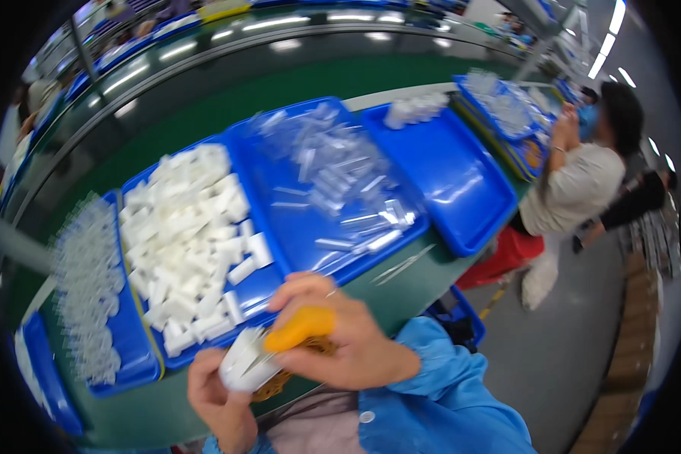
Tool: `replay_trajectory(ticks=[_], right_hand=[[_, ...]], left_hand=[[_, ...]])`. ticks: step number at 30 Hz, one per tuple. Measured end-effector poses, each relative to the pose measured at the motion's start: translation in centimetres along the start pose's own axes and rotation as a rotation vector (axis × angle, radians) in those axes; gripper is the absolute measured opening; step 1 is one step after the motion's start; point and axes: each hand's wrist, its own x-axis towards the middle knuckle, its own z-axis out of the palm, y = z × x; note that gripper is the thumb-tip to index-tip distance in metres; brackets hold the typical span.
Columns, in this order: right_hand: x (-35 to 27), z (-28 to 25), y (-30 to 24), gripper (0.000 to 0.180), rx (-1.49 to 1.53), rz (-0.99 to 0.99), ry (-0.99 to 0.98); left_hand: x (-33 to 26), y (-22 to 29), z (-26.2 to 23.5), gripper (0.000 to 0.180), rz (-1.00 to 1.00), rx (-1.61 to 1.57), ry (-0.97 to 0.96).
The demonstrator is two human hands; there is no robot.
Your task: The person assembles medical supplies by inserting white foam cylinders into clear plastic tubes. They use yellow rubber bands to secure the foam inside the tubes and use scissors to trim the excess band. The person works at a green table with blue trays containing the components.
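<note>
My left hand [223, 401] grips a white plastic part [247, 362] with a slot in its near face. Against that part my right hand [356, 333] presses a smooth, rounded yellow piece [301, 328], its fingers closed around it; whether this is a tool or a cover over a finger I cannot tell. Just beneath both hands shows some brownish-orange, lumpy material [271, 387], partly hidden. Beyond the hands, a blue tray [253, 303] holds a heap of white plastic pieces [185, 227].
Clear plastic tubes [329, 166] lie in a second blue tray [280, 242]. Clear small parts [91, 287] are piled at the left. A third blue tray [461, 189] has white parts [416, 110] at its far end. A co-worker [583, 166] sits at the right.
</note>
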Motion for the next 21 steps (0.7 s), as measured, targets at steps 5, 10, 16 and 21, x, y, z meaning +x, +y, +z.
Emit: replay_trajectory(ticks=[5,10,16,21], right_hand=[[-1.0,0.9,-0.9,0.017,0.045,-0.058,0.050],[-1.3,1.1,-0.5,0.017,0.051,-0.026,0.041],[0.3,-4.1,0.4,0.032,-0.093,0.036,-0.128],[-0.6,-11.5,4.6,0.046,-0.858,0.167,0.194]], left_hand=[[-0.9,0.5,0.6,0.042,0.054,0.025,-0.003],[-0.4,0.3,0.4,0.040,0.003,0.012,0.023],[0.2,0.7,0.1,0.047,-0.080,-0.070,0.037],[0.2,1.1,-1.0,0.052,-0.107,-0.180,0.151]])
